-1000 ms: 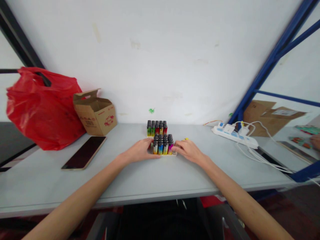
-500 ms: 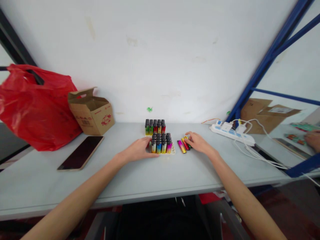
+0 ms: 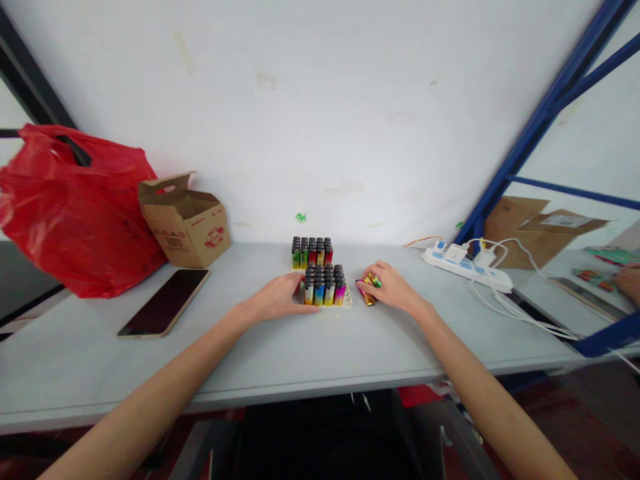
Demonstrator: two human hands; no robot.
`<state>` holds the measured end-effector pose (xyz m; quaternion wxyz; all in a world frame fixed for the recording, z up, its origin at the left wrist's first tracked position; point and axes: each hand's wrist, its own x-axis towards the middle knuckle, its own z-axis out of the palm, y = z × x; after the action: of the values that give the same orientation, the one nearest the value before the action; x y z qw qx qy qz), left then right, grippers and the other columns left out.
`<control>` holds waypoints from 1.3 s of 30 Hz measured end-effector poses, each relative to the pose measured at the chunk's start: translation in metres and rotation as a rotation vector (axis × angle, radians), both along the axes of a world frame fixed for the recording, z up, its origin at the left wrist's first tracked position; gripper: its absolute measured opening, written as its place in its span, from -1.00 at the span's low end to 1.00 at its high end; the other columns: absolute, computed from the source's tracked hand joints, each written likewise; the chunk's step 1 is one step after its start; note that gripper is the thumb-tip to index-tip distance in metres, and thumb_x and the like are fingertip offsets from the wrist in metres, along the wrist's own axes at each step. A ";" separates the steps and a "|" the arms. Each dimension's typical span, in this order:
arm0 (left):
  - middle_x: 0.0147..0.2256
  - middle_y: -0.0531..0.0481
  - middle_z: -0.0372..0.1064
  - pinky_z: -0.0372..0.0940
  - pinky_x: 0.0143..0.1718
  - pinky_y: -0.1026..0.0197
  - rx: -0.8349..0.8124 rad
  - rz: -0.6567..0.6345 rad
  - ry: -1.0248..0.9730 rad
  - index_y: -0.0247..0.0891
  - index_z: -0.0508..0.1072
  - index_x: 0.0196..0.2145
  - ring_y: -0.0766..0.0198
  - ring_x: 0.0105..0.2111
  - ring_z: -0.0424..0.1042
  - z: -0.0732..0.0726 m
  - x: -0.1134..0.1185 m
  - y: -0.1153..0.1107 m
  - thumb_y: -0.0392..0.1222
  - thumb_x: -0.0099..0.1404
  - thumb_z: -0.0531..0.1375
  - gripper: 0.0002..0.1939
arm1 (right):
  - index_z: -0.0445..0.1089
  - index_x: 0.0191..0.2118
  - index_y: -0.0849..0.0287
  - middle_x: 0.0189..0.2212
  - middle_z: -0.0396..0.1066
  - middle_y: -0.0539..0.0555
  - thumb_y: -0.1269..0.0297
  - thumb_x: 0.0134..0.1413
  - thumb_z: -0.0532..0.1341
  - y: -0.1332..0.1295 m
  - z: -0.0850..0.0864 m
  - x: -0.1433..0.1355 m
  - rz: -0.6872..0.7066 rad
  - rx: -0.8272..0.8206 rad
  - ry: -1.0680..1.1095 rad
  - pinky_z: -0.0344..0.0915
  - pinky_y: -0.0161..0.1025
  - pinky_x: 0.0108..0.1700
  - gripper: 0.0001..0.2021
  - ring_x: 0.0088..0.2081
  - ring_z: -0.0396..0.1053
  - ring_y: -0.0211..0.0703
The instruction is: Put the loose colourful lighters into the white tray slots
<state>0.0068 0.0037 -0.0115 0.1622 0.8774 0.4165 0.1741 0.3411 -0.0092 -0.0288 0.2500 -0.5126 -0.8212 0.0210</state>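
Setting: grey table (image 3: 280,353) against a white wall, with a blue shelf frame (image 3: 540,123) at the right.
Left hand: left hand (image 3: 277,300) lies flat on the table, fingers loosely spread and touching the left side of the near tray of lighters (image 3: 325,291); it grips nothing.
Right hand: right hand (image 3: 390,288) is curled around a few loose lighters (image 3: 369,288), which lie on the table just right of the near tray; fingertips close over them.
Near tray: filled with upright lighters, black caps on top and coloured bodies, sitting between the two hands.
Far tray: second tray of lighters (image 3: 312,253) stands just behind the near one, closer to the wall, touched by neither hand.
Left of the hands: dark phone (image 3: 165,302) lies flat on the table, well apart from the trays; behind it an open cardboard box (image 3: 186,220) and a red plastic bag (image 3: 75,210).
Right of the hands: white power strip (image 3: 467,265) with plugs and white cables (image 3: 520,307) trailing toward the table edge.
Far right: another person's hand (image 3: 629,280) at the frame edge, over a neighbouring surface.
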 end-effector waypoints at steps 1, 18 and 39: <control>-0.04 -0.23 0.54 0.39 -0.08 -0.03 0.000 -0.007 -0.009 -0.24 0.47 -0.03 -0.10 -0.13 0.52 0.000 0.000 0.000 0.40 0.13 0.34 -0.29 | 0.47 -0.25 0.16 -0.26 0.40 0.11 0.00 0.32 0.28 -0.001 0.000 -0.005 0.014 -0.014 -0.035 0.29 -0.13 -0.04 -0.70 -0.18 0.37 -0.04; -0.21 -0.08 0.56 0.37 -0.24 0.11 -0.094 -0.024 -0.111 -0.20 0.49 -0.09 0.05 -0.27 0.52 0.000 -0.002 0.003 0.39 0.03 0.39 -0.31 | 0.59 -0.10 0.11 -0.20 0.61 0.11 -0.19 0.34 0.15 -0.002 0.011 -0.011 -0.027 -0.073 0.498 0.36 -0.16 -0.17 -0.53 -0.19 0.50 0.01; -0.21 0.01 0.59 0.35 -0.29 0.18 -0.201 -0.161 -0.102 -0.21 0.55 -0.02 0.09 -0.27 0.50 0.014 -0.018 0.005 0.27 0.04 0.45 -0.33 | 0.39 -0.09 0.11 -0.41 0.17 -0.10 -0.26 0.20 0.25 -0.012 0.011 -0.043 0.215 -0.592 1.069 0.04 -0.33 -0.50 -0.51 -0.52 0.05 -0.35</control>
<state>-0.0115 0.0084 0.0024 0.2835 0.8773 0.3514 0.1627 0.2986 -0.0210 -0.0176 0.4704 -0.3930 -0.5886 0.5271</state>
